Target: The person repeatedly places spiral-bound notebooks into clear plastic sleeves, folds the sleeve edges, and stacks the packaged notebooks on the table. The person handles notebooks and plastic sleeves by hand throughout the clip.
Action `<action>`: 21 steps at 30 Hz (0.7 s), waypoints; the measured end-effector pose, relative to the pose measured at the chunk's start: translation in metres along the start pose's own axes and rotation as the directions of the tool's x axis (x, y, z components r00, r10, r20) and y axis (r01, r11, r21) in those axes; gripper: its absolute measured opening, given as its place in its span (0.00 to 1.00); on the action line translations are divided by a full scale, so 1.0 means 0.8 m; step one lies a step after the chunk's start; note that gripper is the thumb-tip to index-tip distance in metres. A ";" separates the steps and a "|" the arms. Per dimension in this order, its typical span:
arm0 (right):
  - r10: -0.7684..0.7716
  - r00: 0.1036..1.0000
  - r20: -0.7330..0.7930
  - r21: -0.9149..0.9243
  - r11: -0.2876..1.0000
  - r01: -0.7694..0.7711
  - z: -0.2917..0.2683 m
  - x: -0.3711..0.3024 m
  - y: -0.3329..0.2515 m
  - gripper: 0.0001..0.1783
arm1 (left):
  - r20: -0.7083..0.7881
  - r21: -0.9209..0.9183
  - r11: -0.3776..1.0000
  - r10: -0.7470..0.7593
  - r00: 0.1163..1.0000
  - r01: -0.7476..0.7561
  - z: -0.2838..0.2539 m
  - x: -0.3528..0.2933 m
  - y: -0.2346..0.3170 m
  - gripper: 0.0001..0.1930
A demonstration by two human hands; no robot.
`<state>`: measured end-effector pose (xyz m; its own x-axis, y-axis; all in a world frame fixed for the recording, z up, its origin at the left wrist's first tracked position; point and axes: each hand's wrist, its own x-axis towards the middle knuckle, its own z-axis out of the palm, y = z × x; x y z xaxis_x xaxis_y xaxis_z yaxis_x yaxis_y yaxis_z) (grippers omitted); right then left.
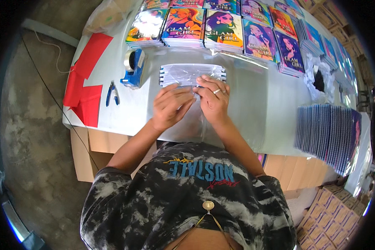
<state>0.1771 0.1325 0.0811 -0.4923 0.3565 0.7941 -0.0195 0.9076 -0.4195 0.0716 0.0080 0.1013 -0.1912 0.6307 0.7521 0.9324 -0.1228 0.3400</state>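
Note:
A bundle of several notebooks (183, 71) lies in front of me with pale page edges upward and dark bindings at both ends. Shiny clear plastic wrap (202, 74) covers it. At its near edge my left hand (170, 107) is closed, thumb and fingers pinching the wrap. My right hand (213, 99), with a ring on one finger, presses on the bundle's near right side, its curled fingers also gripping the film. The fingertips of both hands almost meet, and the pinched bit between them is partly hidden.
Left of the bundle stand a blue tape dispenser (133, 70) and blue-handled nippers (112, 94), beside a red cloth-like sheet (84, 83). Stacks of colourful notebooks (223, 29) line the table's far side. A long row of notebooks (327, 133) sits at right, near crumpled plastic (321, 79).

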 end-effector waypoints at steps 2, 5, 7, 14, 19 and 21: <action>-0.007 1.000 -0.001 -0.014 1.000 0.007 -0.001 0.003 -0.001 0.06 | -0.080 0.034 0.980 -0.192 0.978 0.195 -0.031 -0.029 -0.031 0.13; -0.040 0.999 -0.011 -0.038 0.999 0.040 0.000 0.003 0.004 0.06 | -0.419 0.242 0.708 -0.541 0.729 0.664 -0.077 -0.017 -0.123 0.12; -0.065 0.998 -0.006 -0.003 0.998 0.065 0.004 0.002 -0.001 0.06 | -0.200 0.036 0.427 -0.883 0.425 0.903 -0.110 -0.088 -0.224 0.15; -0.086 0.996 -0.022 -0.016 0.996 0.086 0.008 0.000 0.002 0.08 | 0.486 -0.151 -0.079 -0.874 0.004 0.985 -0.124 -0.088 -0.260 0.15; -0.085 0.996 -0.030 -0.050 0.995 0.084 0.007 -0.002 0.008 0.09 | 0.529 -0.776 -0.216 -0.734 0.426 0.592 -0.135 -0.163 -0.216 0.11; -0.090 0.996 -0.025 -0.019 0.996 0.090 0.010 0.001 0.003 0.09 | 0.404 -0.135 0.127 -0.898 0.172 0.983 -0.133 -0.207 -0.231 0.10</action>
<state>0.1697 0.1327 0.0771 -0.4668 0.2785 0.8393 -0.0466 0.9400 -0.3379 -0.1019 -0.1553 -0.0263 -0.7463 0.5286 -0.4045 -0.1106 0.5007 0.8585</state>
